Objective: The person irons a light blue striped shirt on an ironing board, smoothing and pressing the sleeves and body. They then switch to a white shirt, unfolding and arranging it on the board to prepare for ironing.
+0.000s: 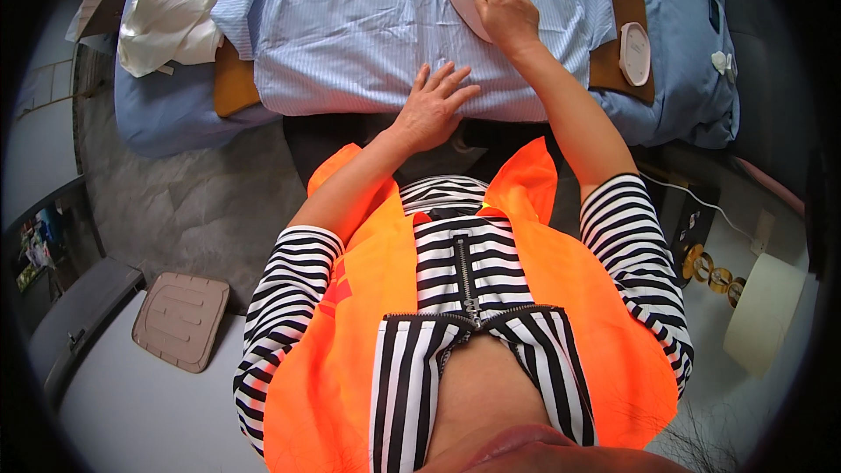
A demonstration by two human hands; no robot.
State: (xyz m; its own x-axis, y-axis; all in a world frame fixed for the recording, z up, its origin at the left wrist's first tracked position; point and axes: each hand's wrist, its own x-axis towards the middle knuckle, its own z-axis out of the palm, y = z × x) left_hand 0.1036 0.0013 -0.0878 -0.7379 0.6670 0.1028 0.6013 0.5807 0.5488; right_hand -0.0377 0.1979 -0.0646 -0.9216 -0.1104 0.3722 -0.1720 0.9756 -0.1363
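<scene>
A light-blue striped shirt (341, 33) lies spread over a brown board (233, 82), with fine creases in its fabric. My right hand (509, 13) is closed around the handle of a small white and gold iron (468, 10), which rests on the shirt right of its middle. Near the shirt's front edge, my left hand (433, 105) reaches onto the cloth with its fingers apart, holding nothing. A pale oval iron stand (635, 56) sits on the board's right end.
Crumpled cream fabric (171, 20) lies at the left on a blue-covered bed (164, 112). On the bed's right side are a dark flat object (714, 12) and a white flower-like item (721, 63). A white cord (706, 200) runs to a wall outlet at the right.
</scene>
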